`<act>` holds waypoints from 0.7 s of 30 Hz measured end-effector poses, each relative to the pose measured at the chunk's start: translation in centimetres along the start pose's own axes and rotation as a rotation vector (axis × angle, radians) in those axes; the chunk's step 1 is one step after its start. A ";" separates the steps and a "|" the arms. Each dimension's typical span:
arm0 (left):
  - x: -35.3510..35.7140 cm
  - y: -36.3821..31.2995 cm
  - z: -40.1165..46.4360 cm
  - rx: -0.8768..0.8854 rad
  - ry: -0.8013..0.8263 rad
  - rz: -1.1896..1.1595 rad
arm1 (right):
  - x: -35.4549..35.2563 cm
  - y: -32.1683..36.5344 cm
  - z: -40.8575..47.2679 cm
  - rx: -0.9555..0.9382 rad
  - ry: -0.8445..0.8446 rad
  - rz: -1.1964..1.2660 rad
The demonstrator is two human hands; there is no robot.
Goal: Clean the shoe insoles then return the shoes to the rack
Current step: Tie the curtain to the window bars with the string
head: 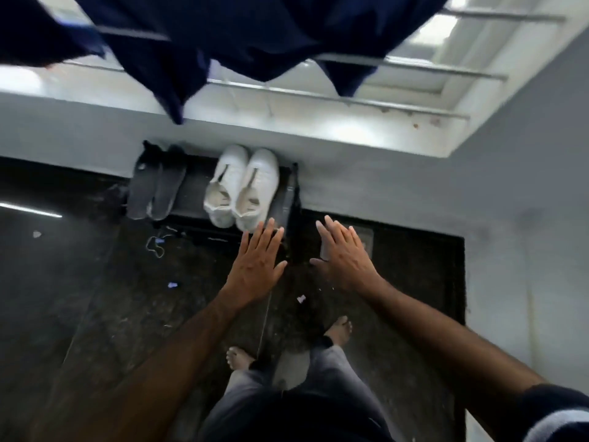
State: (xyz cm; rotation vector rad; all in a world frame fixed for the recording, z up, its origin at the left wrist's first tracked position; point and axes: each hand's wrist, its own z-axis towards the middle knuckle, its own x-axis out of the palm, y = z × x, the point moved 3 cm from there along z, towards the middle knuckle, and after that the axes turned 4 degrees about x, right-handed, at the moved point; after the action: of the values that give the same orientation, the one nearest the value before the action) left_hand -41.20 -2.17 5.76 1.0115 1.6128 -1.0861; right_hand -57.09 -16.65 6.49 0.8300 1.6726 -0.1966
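Item, nearest the lens: the person's own legs in grey trousers (322,374), seen from above, with a bare foot (239,357) forward on the left and the other bare foot (341,328) forward on the right, both on the dark speckled floor (95,298).

Item: left hand (256,261). Forearm bare, reaching forward from the lower left. Palm down, fingers straight and slightly spread, thumb out to the right. Holds nothing. The fingertips overlap the heel of the right-hand white shoe in this view; whether they touch it cannot be told.

Item: right hand (344,255). Forearm bare, dark sleeve at the lower right corner. Palm down, fingers straight and close together, thumb out to the left. Holds nothing; it hangs above the floor just right of the rack.

Item: white shoes (242,186), one pair, side by side, toes to the wall, on the right half of the dark shoe rack (191,193). Insoles show inside the openings.

Item: dark grey slippers (156,186), one pair, on the rack's left half, well apart from the hands.

Item: dark blue cloth (248,36) hanging over grey rails (414,70) above the rack; white ledge beneath, grey wall (526,154) at right.
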 end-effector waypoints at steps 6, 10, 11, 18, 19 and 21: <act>-2.2 13.5 -12.3 -0.281 -0.090 -0.081 | 1.5 16.2 4.1 -0.239 0.007 -0.093; -3.3 22.0 -21.2 -0.436 -0.129 -0.127 | 3.5 27.6 6.5 -0.383 0.018 -0.123; -3.6 24.0 -23.2 -0.477 -0.141 -0.133 | 4.0 30.2 7.1 -0.410 0.027 -0.124; -4.9 34.3 -31.4 -0.666 -0.202 -0.219 | 6.8 44.2 10.3 -0.556 0.121 -0.171; -4.9 35.6 -31.8 -0.683 -0.200 -0.232 | 7.3 45.6 11.1 -0.568 0.135 -0.181; -4.9 38.0 -32.2 -0.703 -0.189 -0.245 | 8.4 48.0 12.8 -0.583 0.159 -0.189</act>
State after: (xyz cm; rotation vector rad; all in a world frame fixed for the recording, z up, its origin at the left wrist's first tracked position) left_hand -11.86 38.26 8.98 0.2462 1.7930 -0.6485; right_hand -17.97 14.95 9.52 0.2535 1.8238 0.2287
